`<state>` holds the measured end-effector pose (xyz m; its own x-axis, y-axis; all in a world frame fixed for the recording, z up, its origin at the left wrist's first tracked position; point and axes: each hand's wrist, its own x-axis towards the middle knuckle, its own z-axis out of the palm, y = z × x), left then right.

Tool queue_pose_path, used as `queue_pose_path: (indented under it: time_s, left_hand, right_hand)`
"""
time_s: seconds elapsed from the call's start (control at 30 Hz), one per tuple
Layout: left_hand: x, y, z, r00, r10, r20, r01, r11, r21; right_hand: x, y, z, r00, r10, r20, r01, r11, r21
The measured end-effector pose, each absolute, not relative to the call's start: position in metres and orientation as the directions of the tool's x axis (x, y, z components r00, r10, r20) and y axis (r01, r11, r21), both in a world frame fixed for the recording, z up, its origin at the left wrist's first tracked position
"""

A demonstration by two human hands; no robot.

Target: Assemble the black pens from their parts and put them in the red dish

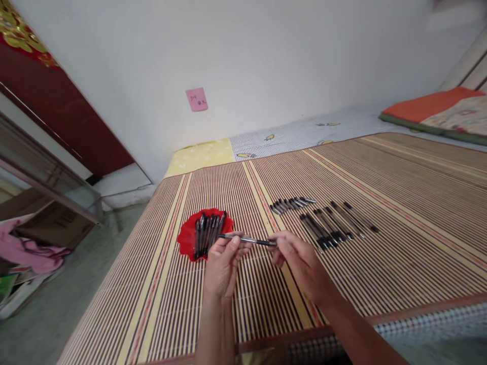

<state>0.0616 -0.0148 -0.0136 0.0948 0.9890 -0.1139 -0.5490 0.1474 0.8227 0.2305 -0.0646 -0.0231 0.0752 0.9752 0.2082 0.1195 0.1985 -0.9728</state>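
My left hand (222,263) and my right hand (300,261) hold one thin black pen (249,240) level between them, each pinching an end, above a striped bamboo mat (399,203). Just left of my left hand sits a red scalloped dish (188,235) with several black pens standing in it. To the right of my right hand, several pen barrels (335,223) lie in a row on the mat. A shorter row of small pen caps (291,204) lies behind them.
The mat covers a bed that runs to a white wall with a pink sticky note (197,99). An orange and patterned pillow (441,111) lies at the far right. A glass-fronted red cabinet (49,132) and clutter on the floor stand at the left.
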Motion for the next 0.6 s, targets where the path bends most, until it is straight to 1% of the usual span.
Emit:
queue_pose_path:
  time_s: [0.13, 0.23, 0.4, 0.6]
  left_hand:
    - [0.064, -0.015, -0.014, 0.079, 0.988, -0.134, -0.559, 0.156, 0.814]
    - [0.064, -0.016, -0.012, 0.097, 0.990, -0.107, -0.539, 0.142, 0.830]
    - [0.060, -0.016, -0.011, 0.114, 0.993, -0.030, -0.481, 0.082, 0.873]
    - [0.055, -0.014, -0.015, 0.090, 0.996, -0.001, -0.475, 0.044, 0.879]
  right_hand:
    - [0.231, -0.064, -0.027, 0.112, 0.932, 0.344, 0.363, 0.284, -0.888]
    - [0.231, -0.065, -0.028, 0.079, 0.917, 0.391, 0.427, 0.323, -0.845]
    - [0.227, -0.066, -0.028, 0.050, 0.953, 0.298, 0.387, 0.257, -0.886]
    - [0.218, -0.066, -0.030, 0.028, 0.978, 0.208, 0.204, 0.198, -0.959]
